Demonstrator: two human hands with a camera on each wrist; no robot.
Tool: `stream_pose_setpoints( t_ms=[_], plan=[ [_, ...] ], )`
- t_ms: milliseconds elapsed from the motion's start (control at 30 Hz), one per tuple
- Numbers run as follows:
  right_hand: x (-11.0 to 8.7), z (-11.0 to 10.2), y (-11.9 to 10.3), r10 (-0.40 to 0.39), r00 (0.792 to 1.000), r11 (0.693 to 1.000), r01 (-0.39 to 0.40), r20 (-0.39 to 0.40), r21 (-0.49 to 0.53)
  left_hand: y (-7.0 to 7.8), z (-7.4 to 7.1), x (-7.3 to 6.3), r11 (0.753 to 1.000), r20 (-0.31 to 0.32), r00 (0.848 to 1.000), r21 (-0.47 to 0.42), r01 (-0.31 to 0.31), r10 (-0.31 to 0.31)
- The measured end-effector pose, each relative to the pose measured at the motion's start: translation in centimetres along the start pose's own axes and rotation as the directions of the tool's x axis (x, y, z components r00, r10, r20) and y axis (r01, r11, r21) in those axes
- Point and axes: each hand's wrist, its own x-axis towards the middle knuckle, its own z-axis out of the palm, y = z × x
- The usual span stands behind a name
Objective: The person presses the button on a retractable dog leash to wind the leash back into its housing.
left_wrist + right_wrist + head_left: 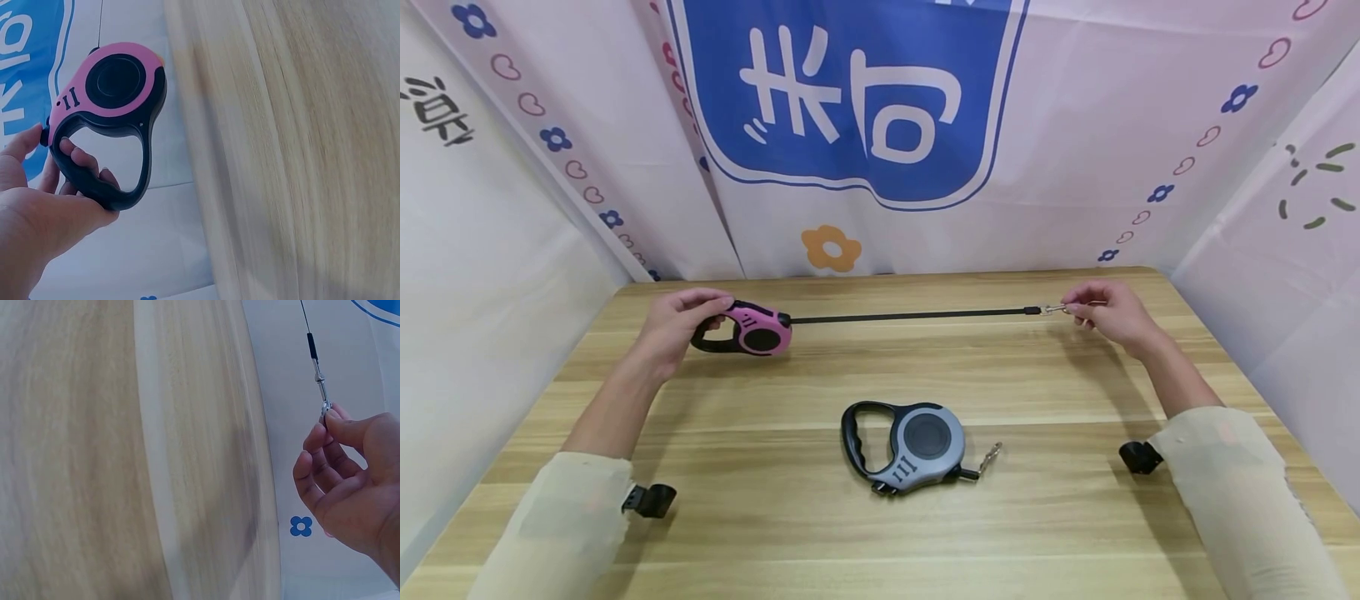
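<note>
White fabric backdrop [1060, 225] with a blue printed panel [985, 50] at 12 o'clock, light wood-grain table [737, 517] running up to it. Left hand [681, 321], 10 o'clock of table centre: I've got fingers wrapped round the black loop grip of the pink-and-black plastic retractable leash [782, 333], one fingertip at its black button [45, 134]. Narrow black strap [917, 316] runs straight from that case toward 3 o'clock, ending in a silver metal clip [1055, 308]. Right hand [1108, 312], 2 o'clock: thumb and finger pinching the clip's far end, other fingers bent. Grey-and-black plastic retractable leash [951, 437] lies on the table, 4 o'clock of the pink one, apart from both my hands. Its grip points to 9 o'clock, its silver metal hook [992, 457] just past 3. Cream sleeves [568, 508] on both my arms, small black device [655, 501] by each cuff.
</note>
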Motion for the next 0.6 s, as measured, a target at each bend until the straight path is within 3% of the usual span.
stream_pose_setpoints(
  t_ms=[600],
  plan=[
    [-0.03, 0.54, -0.63, -0.032, 0.999, 0.999, 0.031, 0.028, 0.033, 0.15, 0.43, 0.01, 1.000, 0.026, 1.000, -0.009, -0.003, 0.003]
  ],
)
